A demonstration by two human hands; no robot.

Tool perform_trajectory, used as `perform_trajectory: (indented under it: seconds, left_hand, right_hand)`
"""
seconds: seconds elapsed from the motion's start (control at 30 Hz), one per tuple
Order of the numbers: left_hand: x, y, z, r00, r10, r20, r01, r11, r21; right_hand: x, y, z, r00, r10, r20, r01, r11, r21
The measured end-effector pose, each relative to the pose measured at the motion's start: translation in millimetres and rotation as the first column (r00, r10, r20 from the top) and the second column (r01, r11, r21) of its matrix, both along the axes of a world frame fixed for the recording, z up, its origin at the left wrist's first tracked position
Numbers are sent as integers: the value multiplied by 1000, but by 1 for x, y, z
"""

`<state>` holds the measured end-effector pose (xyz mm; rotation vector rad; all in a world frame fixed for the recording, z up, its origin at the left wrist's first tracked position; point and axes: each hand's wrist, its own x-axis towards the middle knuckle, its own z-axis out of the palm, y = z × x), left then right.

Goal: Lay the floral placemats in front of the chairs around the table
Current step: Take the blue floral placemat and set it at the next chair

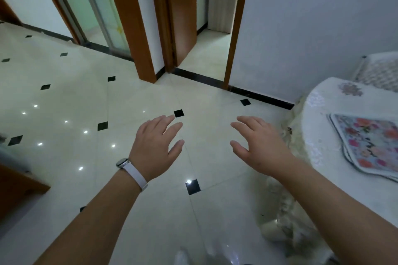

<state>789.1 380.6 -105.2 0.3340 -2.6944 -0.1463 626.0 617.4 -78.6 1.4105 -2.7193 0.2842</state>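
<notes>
Cream tiled floor (64, 97) with small black diamond insets is reflecting ceiling lights as bright spots. A white wall (301, 28) is standing on the right, with black skirting (260, 96) running along its foot. A brown wooden door (183, 17) is standing open onto a side room, where a pale cabinet (223, 6) is showing. A sliding glass door (97, 11) is standing further left.

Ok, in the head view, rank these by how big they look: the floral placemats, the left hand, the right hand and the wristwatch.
1. floral placemats, narrowly largest, though cropped at the frame edge.
2. left hand and right hand: they look alike, so no ranking between them.
3. wristwatch, clearly smallest.
</notes>
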Motion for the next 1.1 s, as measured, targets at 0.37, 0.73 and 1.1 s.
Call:
perform_trajectory:
  seconds: [0.37,0.73,1.1]
  left_hand:
    - [-159,-7,-12,931,-364,-9,364,929,59]
    - [-364,43,-13,872,-461,162,462,886,31]
    - [-525,150,-2,688,-719,102,721,693,21]
  right_hand:
    - [-73,20,-7,942,-333,39,332,943,19]
    - [-229,63,-34,893,-436,114,440,898,-13]
    - [-316,166,-17,759,-648,64,650,760,-6]
